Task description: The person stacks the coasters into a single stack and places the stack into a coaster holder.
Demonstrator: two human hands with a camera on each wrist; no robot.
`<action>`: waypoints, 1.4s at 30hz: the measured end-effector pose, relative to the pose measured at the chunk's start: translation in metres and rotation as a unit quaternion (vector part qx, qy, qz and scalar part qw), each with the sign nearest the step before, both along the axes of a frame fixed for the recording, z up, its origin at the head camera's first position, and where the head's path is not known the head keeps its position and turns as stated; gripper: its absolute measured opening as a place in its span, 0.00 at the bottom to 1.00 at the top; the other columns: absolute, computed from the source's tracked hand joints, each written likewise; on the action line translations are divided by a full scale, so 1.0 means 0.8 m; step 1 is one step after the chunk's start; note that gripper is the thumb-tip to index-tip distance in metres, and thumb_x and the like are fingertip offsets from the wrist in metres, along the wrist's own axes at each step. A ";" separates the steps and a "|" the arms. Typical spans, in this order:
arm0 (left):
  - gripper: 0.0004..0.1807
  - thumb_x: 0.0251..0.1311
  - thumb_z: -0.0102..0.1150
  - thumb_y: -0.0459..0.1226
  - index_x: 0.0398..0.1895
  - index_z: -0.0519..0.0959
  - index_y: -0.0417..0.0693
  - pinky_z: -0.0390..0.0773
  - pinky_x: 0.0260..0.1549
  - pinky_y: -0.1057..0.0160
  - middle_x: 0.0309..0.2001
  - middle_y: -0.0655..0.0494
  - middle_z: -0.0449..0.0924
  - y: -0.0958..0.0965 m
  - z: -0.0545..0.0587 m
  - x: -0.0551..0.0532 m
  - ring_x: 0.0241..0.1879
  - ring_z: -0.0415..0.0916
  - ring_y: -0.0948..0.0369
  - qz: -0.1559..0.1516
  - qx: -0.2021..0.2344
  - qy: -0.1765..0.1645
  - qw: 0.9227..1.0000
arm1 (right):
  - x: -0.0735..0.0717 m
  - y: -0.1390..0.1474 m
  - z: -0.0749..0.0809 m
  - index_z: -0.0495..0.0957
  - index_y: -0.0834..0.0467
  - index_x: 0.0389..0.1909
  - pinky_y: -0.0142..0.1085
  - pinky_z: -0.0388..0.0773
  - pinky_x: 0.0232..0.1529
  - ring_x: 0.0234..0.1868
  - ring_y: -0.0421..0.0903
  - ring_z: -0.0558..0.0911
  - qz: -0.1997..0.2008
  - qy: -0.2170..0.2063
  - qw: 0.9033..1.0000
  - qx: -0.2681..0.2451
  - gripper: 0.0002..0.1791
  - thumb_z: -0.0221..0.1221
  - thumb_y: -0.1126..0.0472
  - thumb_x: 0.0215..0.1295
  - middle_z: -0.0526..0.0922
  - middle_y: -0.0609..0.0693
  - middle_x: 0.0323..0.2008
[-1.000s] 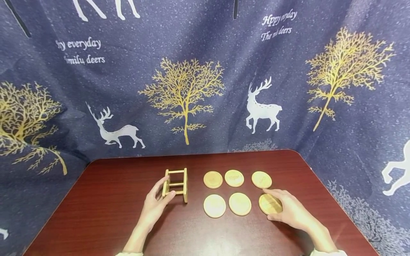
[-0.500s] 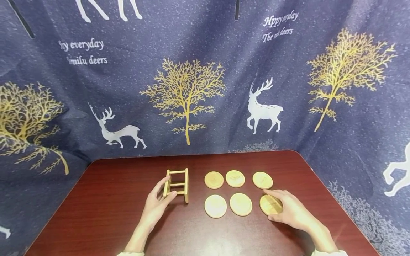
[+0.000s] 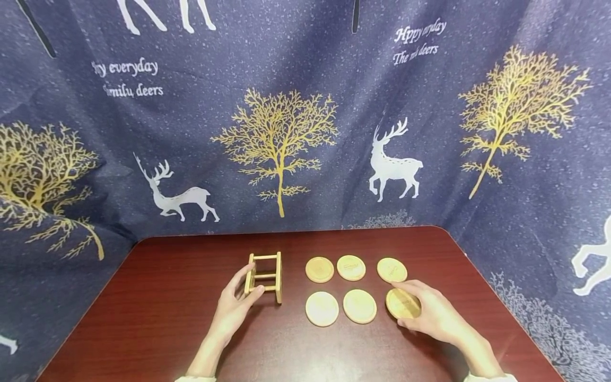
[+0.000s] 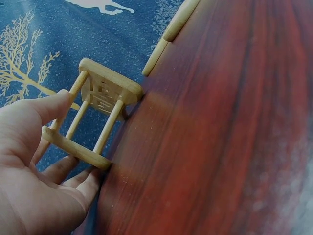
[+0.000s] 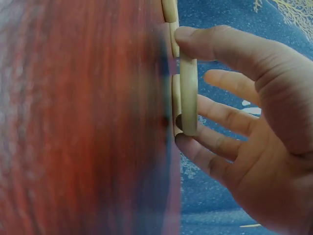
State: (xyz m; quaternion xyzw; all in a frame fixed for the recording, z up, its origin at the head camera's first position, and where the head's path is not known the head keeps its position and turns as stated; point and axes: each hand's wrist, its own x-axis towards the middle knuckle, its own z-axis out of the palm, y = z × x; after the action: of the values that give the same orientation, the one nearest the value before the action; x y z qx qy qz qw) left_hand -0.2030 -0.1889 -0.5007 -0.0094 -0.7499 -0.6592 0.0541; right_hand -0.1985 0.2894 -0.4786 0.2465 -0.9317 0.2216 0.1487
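Note:
My left hand (image 3: pixel 231 310) grips the near left side of a small wooden coaster rack (image 3: pixel 279 278), which stands on the table. In the left wrist view the thumb lies along one dowel of the rack (image 4: pixel 111 84), and the other fingers curl under its near side piece. To the right, my right hand (image 3: pixel 438 317) pinches a round wooden coaster (image 3: pixel 402 304) between thumb and fingertips. Edge-on in the right wrist view, this coaster (image 5: pixel 189 95) sits slightly higher than the coasters behind it. Its top carries faint engraved marks.
Several more round coasters lie flat between the hands in two rows: a back row with a coaster (image 3: pixel 351 268) at its middle, and a front row with a coaster (image 3: pixel 322 309) at its left. A patterned cloth (image 3: pixel 305 175) hangs behind the dark red table (image 3: pixel 181 286).
My right hand has raised its coaster slightly, while the left hand keeps its grip on the rack. The head view has shifted a little.

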 end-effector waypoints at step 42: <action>0.41 0.73 0.74 0.36 0.85 0.67 0.48 0.66 0.80 0.47 0.84 0.44 0.67 0.000 0.004 0.000 0.83 0.62 0.43 0.005 -0.017 -0.002 1.000 | -0.006 -0.052 0.033 0.86 0.53 0.68 0.60 0.87 0.59 0.61 0.56 0.87 0.048 0.035 0.998 0.001 0.44 0.86 0.56 0.43 0.87 0.54 0.62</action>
State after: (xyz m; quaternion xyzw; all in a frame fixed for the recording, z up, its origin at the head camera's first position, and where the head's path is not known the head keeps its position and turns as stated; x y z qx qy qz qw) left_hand -0.2029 -0.1889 -0.4978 -0.0059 -0.7613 -0.6460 0.0557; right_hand -0.2036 0.2478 -0.4526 0.2987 -0.9133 0.2184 0.1701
